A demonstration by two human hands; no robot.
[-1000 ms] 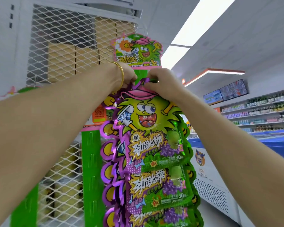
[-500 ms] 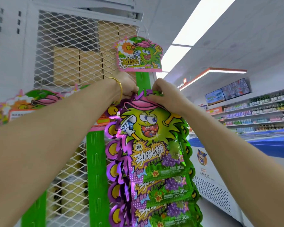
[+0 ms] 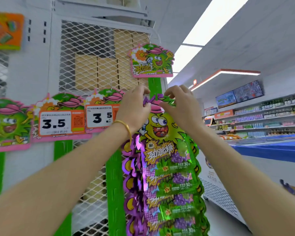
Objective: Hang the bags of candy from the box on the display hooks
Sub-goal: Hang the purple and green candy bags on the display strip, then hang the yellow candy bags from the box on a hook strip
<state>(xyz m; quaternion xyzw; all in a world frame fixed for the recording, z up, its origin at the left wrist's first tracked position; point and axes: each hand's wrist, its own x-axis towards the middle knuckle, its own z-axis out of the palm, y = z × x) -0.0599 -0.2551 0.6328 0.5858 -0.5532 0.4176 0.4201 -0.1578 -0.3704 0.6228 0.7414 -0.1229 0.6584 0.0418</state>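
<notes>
2 hands work at the top of 1 candy bag (image 3: 162, 126) in the head view, high against the green hanging strip (image 3: 154, 85) that drops from the header card (image 3: 152, 62) on the mesh panel (image 3: 92, 53). The left hand (image 3: 134, 108), with a gold bangle (image 3: 126, 127) at the wrist, has its thumb on the bag's pink cap and its fingers curled over the purple tip, which reads as a pinch. The right hand (image 3: 179, 106) curls loosely round the same top edge, and I cannot tell whether it grips or only touches. The hook and the bag's hang hole are hidden between the fingers, so whether the bag is seated cannot be told. Below it, further bags (image 3: 169, 193) hang in an overlapping column.

The main risk, as I judge it, is letting go before the hole is fully over the hook: the foil looks slick, and the bag would slide down the column or drop to the floor. A tug to 1 side could tear the thin hang hole. It could also swing the strip, which hangs from a slim wire at its top, and shake loose the bags beneath. Working overhead by touch also invites catching the bag behind, leaving 2 on 1 hook and the front bag crooked. The box is not in view
</notes>
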